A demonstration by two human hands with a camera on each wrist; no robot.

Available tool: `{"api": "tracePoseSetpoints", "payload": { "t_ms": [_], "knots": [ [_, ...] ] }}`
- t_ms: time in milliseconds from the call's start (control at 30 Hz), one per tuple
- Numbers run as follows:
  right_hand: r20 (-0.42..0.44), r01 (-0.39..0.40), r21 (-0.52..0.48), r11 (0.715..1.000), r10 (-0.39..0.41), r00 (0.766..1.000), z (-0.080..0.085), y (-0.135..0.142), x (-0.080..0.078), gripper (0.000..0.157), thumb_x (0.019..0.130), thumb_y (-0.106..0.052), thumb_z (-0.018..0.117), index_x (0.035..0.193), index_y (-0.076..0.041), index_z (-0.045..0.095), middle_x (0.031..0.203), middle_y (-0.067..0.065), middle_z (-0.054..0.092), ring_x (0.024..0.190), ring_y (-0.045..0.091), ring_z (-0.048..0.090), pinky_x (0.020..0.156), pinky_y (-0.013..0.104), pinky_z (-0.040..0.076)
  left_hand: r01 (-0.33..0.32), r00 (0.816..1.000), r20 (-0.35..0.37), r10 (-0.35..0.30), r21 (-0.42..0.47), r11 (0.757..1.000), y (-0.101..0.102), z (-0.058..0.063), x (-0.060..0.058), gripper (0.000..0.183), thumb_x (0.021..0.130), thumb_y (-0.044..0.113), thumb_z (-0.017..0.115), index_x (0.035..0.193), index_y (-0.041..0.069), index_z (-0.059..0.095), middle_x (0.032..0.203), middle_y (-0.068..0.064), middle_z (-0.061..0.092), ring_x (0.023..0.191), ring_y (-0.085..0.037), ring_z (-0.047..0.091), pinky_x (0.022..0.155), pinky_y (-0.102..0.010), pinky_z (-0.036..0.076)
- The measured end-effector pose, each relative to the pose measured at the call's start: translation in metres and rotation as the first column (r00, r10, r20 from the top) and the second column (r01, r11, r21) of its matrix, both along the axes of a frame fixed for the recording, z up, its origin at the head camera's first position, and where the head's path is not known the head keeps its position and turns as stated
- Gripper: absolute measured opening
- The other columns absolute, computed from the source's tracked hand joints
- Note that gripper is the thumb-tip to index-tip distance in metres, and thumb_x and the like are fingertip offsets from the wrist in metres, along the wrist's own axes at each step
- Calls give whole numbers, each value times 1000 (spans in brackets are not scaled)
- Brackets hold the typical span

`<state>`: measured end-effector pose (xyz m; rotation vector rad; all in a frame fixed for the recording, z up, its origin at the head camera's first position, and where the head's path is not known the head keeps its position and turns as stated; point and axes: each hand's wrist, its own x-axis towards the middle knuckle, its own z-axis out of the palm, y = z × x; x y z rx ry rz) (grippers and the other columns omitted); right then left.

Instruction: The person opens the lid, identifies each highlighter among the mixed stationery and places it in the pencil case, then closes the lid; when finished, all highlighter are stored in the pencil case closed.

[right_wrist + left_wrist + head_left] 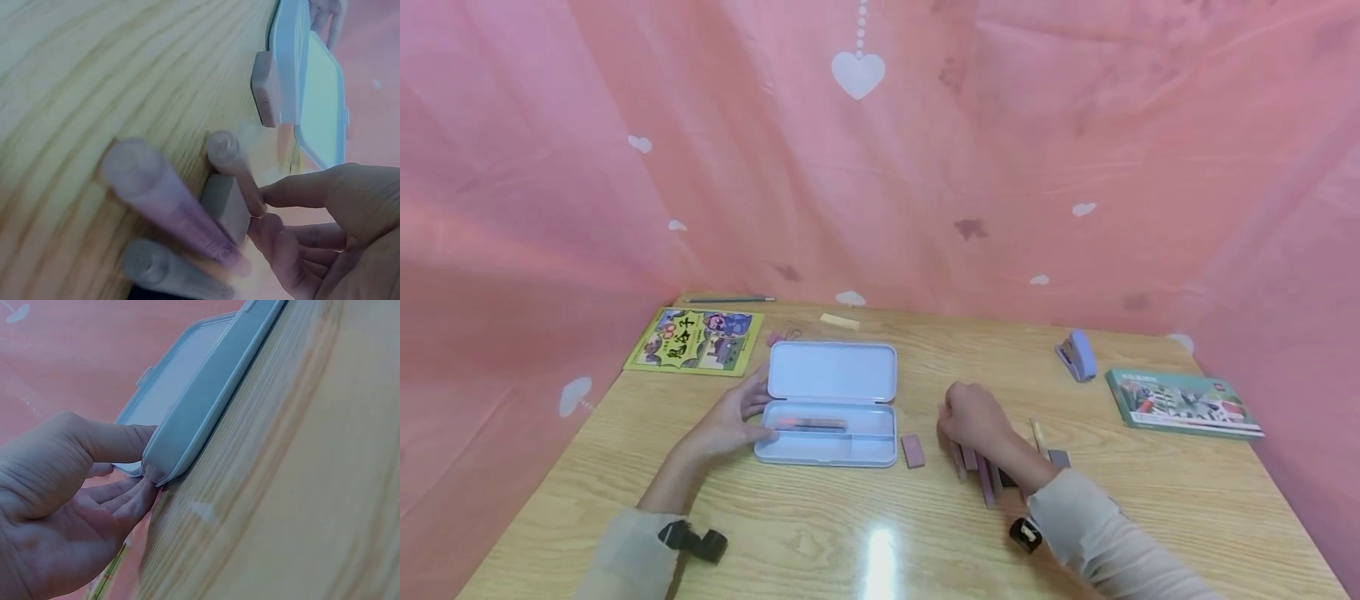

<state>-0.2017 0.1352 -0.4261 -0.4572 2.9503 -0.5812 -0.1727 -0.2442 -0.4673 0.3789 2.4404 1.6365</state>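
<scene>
A light blue pencil case (872, 451) lies with its lid (832, 371) raised, and a few pens (812, 424) rest in its back compartment. My left hand (730, 425) grips the case's left end, thumb on the rim and fingers against the outer side in the left wrist view. My right hand (976, 419) is over a group of pens and blocks. In the right wrist view its thumb and finger pinch the far end of a slim pinkish pen (234, 162). Beside that are an eraser-like block (228, 203), a thick purple pen (165, 194) and a grey pen (169, 272).
A pink eraser-like block (913, 451) lies right of the case. Farther right are a purple stapler (1078, 354), a flat green box (1183, 406) and a grey block (1059, 459). A yellow-green book (696, 340), a pencil (730, 299) and a yellow strip (840, 321) lie toward the back.
</scene>
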Motion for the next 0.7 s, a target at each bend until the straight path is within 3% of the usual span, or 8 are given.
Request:
{"api": "tracePoseSetpoints", "payload": {
  "t_ms": [133, 267, 367, 467, 700],
  "knots": [
    [-6, 1, -55, 998, -2, 1000, 10, 0, -3, 17, 83, -14, 63, 70, -2, 66, 45, -4, 45, 36, 6, 33, 32, 17, 26, -1, 1000, -8, 1, -6, 1000, 0, 0, 1, 109, 72, 1, 77, 153, 21, 7, 136, -17, 46, 124, -33, 47, 108, -41, 38],
    [-33, -1, -107, 994, -2, 999, 31, 3, -8, 23, 80, -16, 68, 92, 3, 71, 63, 7, 65, 42, 8, 50, 41, 22, 44, -9, 1000, 2, 9, -4, 1000, 0, 0, 1, 108, 72, 2, 77, 153, 20, 8, 136, -18, 46, 125, -34, 47, 108, -43, 38],
    [-67, -19, -103, 994, 13, 998, 45, 4, -12, 24, 77, -15, 68, 94, 2, 71, 73, 9, 69, 52, 10, 59, 49, 24, 50, -18, 1000, 11, 18, -4, 1000, 0, 0, 1, 107, 72, 3, 77, 153, 19, 7, 137, -19, 45, 126, -35, 46, 109, -45, 37],
    [-94, -51, -88, 995, 43, 995, 55, 3, -16, 24, 76, -14, 68, 94, 1, 71, 72, 6, 69, 59, 11, 61, 49, 24, 50, -14, 1000, 14, 14, 1, 1000, 0, -1, 1, 108, 72, 4, 77, 153, 17, 7, 137, -20, 45, 126, -35, 46, 110, -46, 36],
    [-133, -186, -75, 980, 175, 976, 71, -33, -24, 23, 78, -14, 67, 97, -1, 72, 75, 7, 70, 55, 8, 58, 42, 21, 46, -7, 1000, 11, 7, 14, 1000, -1, -1, -1, 110, 70, 3, 78, 153, 19, 7, 136, -19, 45, 125, -34, 46, 111, -42, 35]
  ]
}}
